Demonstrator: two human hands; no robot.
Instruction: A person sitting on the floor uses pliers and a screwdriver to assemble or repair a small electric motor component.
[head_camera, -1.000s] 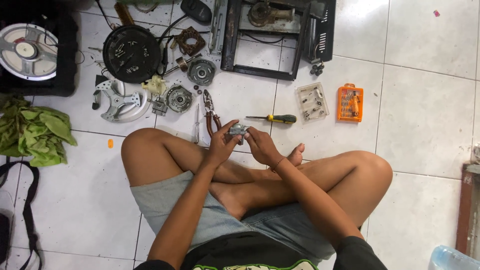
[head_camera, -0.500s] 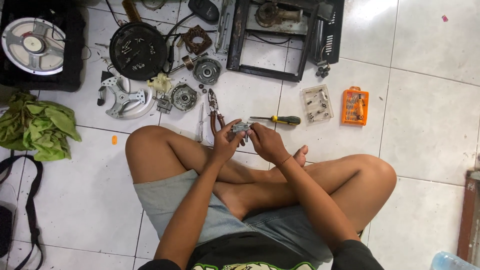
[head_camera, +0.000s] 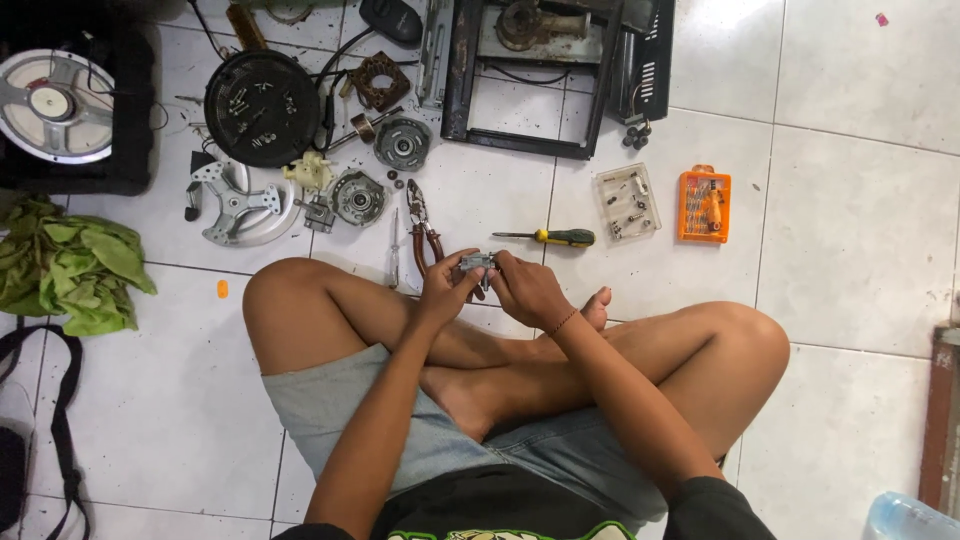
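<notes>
I sit cross-legged on a white tiled floor. My left hand (head_camera: 445, 287) and my right hand (head_camera: 527, 290) meet in front of my knees, both gripping a small grey metal part (head_camera: 476, 264) between the fingertips. Just beyond the hands lie red-handled pliers (head_camera: 424, 226) and a screwdriver with a green and yellow handle (head_camera: 552, 237). The underside of the part is hidden by my fingers.
Dismantled fan parts lie ahead: a black round housing (head_camera: 262, 107), grey motor discs (head_camera: 403, 141), a silver bracket plate (head_camera: 237, 205), a black metal frame (head_camera: 545, 75). An orange bit set (head_camera: 704, 204) and clear parts box (head_camera: 626, 202) sit right. Green cloth (head_camera: 70, 265) lies left.
The view has shifted slightly, so the floor items sit a little higher in frame. Both hands stay together on the small metal part with only small finger movement.
</notes>
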